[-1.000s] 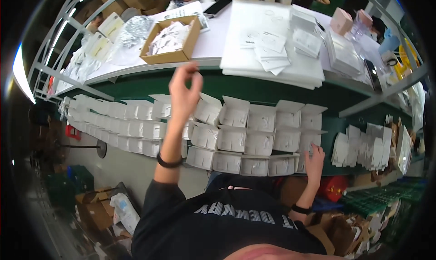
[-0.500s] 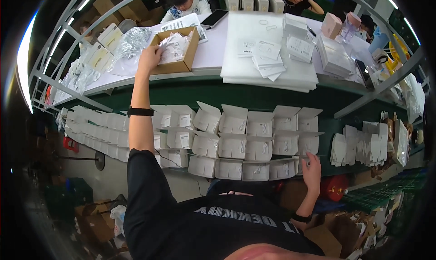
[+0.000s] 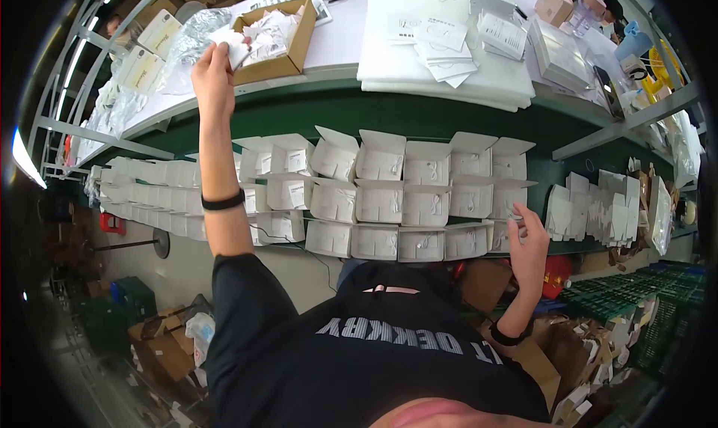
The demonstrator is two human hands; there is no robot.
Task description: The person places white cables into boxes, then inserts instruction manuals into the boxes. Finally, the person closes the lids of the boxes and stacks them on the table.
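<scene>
- Paper piece, white, matte, thin-looking w/ uneven edges; up at the near L corner of the carton, print not legible.
- L hand: fingertips pinched narrow on the paper piece, arm stretched out over the table edge.
- Carton: brown cardbd, rectangular, open top, shallow; loose heap of white papers inside, crinkled & overlapping.
- R hand: fingers curled, thumb & fingertips slightly apart, near the R-end box of the closest row; can't tell if anything's btwn them.
- White boxes: smooth stiff card, squarish, lids up, approx 3 long rows, tight side by side on the green bench.
- Box contents: small white cables, looped, in several R-side boxes; printed slips in some mid ones. Far-L insides too small to tell.
- Foam sheets: white, soft, stacked, rounded edges; fanned printed cards on top.
- Plastic bag: clear, shiny, crumpled, L of carton on the white table.
- Flat card blanks: white/grey, bunched upright-ish, R of the boxes.
</scene>
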